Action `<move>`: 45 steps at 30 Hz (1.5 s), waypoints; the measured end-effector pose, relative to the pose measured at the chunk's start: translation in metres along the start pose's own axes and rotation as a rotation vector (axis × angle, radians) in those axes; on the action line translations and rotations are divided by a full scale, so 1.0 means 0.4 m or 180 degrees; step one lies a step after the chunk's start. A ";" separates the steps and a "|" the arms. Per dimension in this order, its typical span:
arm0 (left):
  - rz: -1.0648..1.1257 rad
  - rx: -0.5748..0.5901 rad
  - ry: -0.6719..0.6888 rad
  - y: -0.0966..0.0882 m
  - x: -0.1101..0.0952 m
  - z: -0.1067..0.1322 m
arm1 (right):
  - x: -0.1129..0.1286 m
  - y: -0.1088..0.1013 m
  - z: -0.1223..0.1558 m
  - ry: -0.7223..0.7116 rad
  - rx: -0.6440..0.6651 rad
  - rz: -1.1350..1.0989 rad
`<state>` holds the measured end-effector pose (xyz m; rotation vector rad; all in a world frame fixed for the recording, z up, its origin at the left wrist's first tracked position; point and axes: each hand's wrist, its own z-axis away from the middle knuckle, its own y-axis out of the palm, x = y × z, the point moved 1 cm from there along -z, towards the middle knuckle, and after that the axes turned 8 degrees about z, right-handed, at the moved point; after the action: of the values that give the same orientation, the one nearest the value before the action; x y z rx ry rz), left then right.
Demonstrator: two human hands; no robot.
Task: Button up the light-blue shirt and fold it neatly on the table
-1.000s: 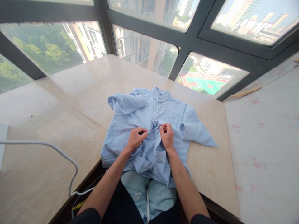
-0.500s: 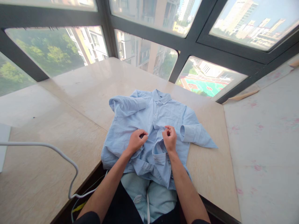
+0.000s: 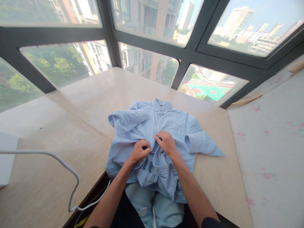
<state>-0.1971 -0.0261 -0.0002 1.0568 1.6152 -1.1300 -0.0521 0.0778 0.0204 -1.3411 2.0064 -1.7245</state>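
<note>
A light blue button-up shirt (image 3: 175, 122) lies front side up before me, collar pointing away and its lower part bunched near my lap. My left hand (image 3: 140, 150) pinches the cloth at the left of the front opening. Just across the opening, my right hand (image 3: 166, 141) has its thumb and fingertips together on the edge of the front placket. The upper buttons near the collar look fastened. Both sleeves are bent, the left one folded over the chest side and the right one lying outward. Cloth caught between the fingertips is mostly hidden.
The shirt rests on a beige stone ledge (image 3: 78, 136) below dark-framed windows. A white cable (image 3: 59, 156) loops along the left, near a white box-like object (image 3: 8, 158). A flowered wall (image 3: 268, 158) bounds the right side. The ledge's front edge drops off near my legs.
My right hand has moved left and slightly inward to the shirt's front opening, closer to my left hand. The left hand stays pinched on the cloth. The whole view has tilted up slightly.
</note>
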 end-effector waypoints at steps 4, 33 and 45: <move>-0.0002 0.0018 -0.0057 -0.002 0.001 -0.003 | -0.018 0.011 -0.003 0.0338 0.0095 -0.0701; -0.0623 -0.0511 0.0121 0.100 -0.008 -0.130 | -0.074 0.020 0.020 0.1594 -0.0554 -0.2627; -0.0351 -0.0608 -0.0100 0.106 0.002 -0.127 | -0.056 0.004 0.023 0.1274 -0.0698 -0.1777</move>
<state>-0.1664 0.0324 0.0003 0.8315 1.7358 -1.0348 -0.0340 0.0870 0.0069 -1.8990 2.2222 -2.2030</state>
